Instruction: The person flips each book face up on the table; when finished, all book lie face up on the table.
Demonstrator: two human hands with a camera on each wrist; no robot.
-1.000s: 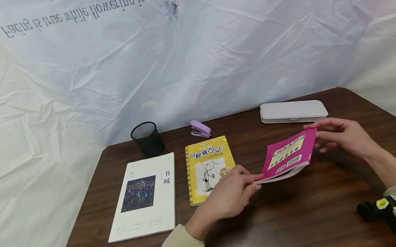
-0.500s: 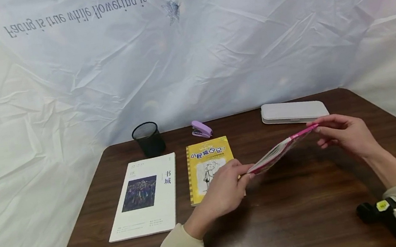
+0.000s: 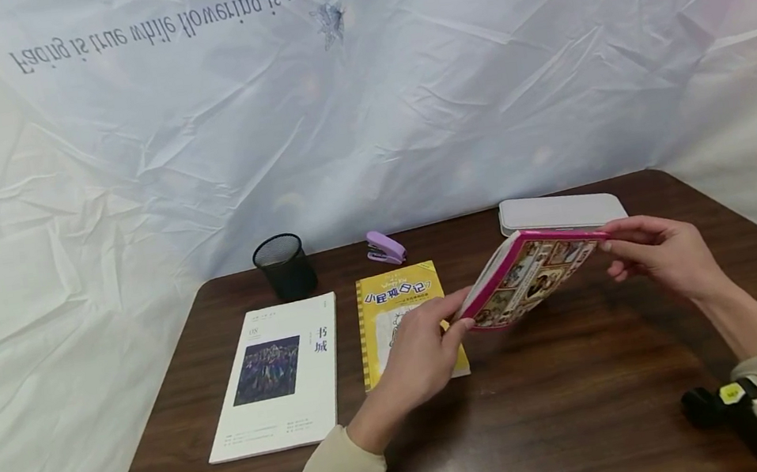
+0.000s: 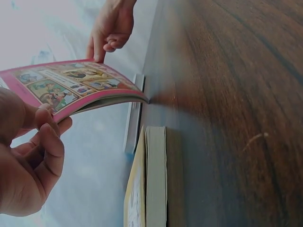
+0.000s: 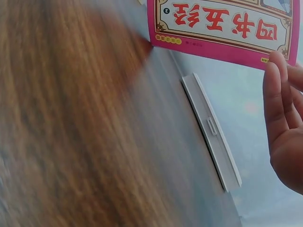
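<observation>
- Head view, far left: a white magazine (image 3: 273,376) and a yellow book (image 3: 404,320) lie flat side by side, with a mesh pen cup (image 3: 284,265) and a purple stapler (image 3: 385,247) behind them.
- The left hand (image 3: 424,351) pinches the near corner of the pink book (image 3: 530,273), which is raised tilted above the table.
- The right hand (image 3: 661,254) steadies the book's far edge with its fingertips.
- A white case (image 3: 562,210) lies behind, on the dark wooden table (image 3: 575,417); creased white sheeting (image 3: 404,105) walls it in.

The pink book (image 3: 534,275) (picture-panelled cover showing) hangs tilted above the table.
</observation>
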